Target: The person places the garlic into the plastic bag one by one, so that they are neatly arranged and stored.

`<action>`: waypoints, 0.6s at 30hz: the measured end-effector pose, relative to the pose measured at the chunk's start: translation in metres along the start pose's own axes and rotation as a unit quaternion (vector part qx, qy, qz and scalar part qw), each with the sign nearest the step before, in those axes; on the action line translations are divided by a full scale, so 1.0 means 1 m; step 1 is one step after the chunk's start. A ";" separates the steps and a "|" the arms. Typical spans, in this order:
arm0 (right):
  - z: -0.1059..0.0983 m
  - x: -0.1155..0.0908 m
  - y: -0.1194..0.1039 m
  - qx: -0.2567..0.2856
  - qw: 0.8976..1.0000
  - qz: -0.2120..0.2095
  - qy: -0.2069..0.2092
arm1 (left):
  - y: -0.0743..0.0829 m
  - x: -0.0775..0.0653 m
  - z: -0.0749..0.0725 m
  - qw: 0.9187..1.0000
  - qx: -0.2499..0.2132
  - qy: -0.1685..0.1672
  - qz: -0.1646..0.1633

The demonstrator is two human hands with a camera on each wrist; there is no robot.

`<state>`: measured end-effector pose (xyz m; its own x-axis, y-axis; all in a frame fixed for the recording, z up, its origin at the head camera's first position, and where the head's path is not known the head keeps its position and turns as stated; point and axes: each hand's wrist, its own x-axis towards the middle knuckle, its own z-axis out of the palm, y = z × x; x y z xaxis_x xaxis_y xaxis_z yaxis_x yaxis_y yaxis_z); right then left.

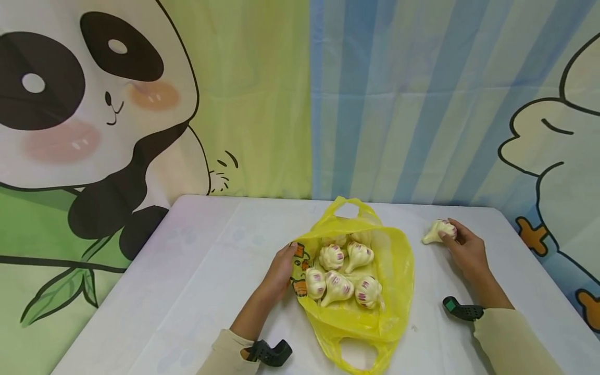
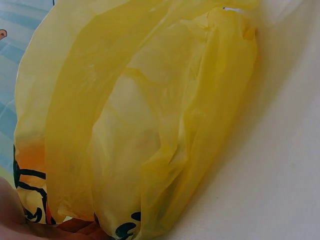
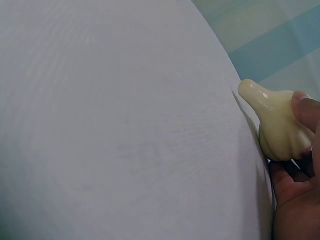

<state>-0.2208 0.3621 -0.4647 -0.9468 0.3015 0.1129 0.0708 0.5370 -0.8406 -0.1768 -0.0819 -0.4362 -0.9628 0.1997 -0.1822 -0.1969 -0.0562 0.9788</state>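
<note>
A yellow plastic bag lies with its mouth spread wide, and several garlic bulbs show inside it. My left hand grips the bag's left rim beside the printed patch. In the left wrist view, yellow plastic fills most of the picture and hides part of that hand's fingers. To the right of the bag, my right hand holds one garlic bulb between thumb and fingers. The right wrist view shows this bulb close to the table surface, its stem pointing away from the palm.
The white table carries the bag. One bag handle points to the back edge and the other lies at the front. Printed curtains hang behind the table. A dark band sits on the right wrist, another on the left.
</note>
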 end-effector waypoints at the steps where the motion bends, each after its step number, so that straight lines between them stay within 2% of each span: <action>1: 0.000 0.000 0.000 -0.002 1.000 0.002 -0.001 | 0.000 0.000 0.000 1.000 -0.001 0.000 -0.001; 11: 0.000 -0.001 -0.007 -0.024 0.999 0.023 -0.012 | 0.000 0.000 -0.001 1.000 -0.009 -0.003 0.000; 15: -0.005 -0.003 -0.014 -0.032 0.999 0.002 -0.021 | 0.000 -0.001 -0.001 1.000 -0.011 -0.004 0.000; 18: -0.007 -0.005 -0.019 -0.045 0.998 -0.029 -0.022 | 0.000 -0.001 0.000 1.000 -0.008 -0.003 0.002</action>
<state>-0.2153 0.3562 -0.4454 -0.9628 0.2337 0.1356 0.0406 0.6213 -0.7825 -0.1758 -0.0824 -0.4360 -0.9624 0.2057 -0.1771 -0.1956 -0.0728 0.9780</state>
